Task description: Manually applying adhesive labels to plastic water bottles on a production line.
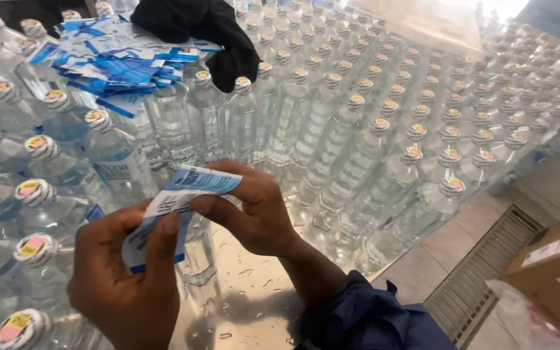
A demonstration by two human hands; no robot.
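Note:
My left hand and my right hand both pinch a blue and white paper label, holding it stretched just above a clear plastic bottle that stands on the wet metal table. The bottle is mostly hidden behind the label and my fingers. The left thumb presses the label's lower end; the right fingers grip its upper end.
Several rows of clear capped bottles fill the table behind and to the left. A pile of blue labels lies on bottle tops at the back left, beside a black cloth. A cardboard box and floor grate lie at the right.

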